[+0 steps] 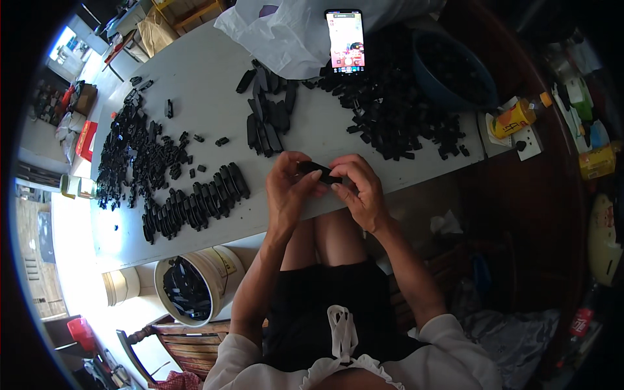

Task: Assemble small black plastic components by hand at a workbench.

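Both grips pinched on 1 black plastic part (318,173): left hand (288,192), right hand (361,192), held above tabletop (208,71) edge. I judge fitting step underway; next needs aligned press.

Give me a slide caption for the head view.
Both hands, left hand and right hand, hold a black plastic part over the table.

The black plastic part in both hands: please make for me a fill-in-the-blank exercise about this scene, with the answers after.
1. Both the left hand and the right hand hold one black plastic part over the near edge of the ____ table.
2. The phone leans against a white plastic ____.
3. The white bucket beside the person's left knee holds ____ parts.

Answers: white; bag; black
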Demonstrator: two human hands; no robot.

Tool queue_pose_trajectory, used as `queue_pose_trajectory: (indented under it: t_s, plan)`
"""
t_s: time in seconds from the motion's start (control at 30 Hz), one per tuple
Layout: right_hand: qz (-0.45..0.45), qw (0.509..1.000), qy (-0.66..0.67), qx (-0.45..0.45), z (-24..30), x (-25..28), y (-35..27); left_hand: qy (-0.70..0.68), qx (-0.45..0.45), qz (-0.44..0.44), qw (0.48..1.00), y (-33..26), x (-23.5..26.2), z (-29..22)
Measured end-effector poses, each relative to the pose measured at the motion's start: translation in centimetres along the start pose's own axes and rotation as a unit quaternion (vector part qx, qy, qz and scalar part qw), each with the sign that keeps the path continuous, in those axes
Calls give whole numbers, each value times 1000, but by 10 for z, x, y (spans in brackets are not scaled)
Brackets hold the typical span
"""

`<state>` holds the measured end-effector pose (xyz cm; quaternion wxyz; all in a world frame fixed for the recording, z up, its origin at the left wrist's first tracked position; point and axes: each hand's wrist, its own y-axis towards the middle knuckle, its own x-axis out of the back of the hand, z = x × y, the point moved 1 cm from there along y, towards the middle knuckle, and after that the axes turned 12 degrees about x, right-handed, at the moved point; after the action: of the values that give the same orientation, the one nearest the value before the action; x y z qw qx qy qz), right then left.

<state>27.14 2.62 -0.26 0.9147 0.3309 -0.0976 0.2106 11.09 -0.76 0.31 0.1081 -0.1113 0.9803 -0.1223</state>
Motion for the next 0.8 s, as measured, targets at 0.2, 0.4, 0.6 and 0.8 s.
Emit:
queue_pose_trajectory:
  t_s: [0.2, 0.4, 0.6, 0.8]
  plan:
    - [-54, 998, -34, 3, -5, -9, 0, 162, -50, -99, 981, -1, -3, 13]
    - [-48, 995, 12, -88, -16, -7, 1, 216, -122, -46, 968, -7, 3, 3]
    - [-33, 975, 72, -209, -11, 1, 13, 367, -210, -80, 902, -17, 2, 2]
    - [-53, 984, -163, -41, -12, 13, 20, 413, -185, -130, 882, -13, 8, 6]
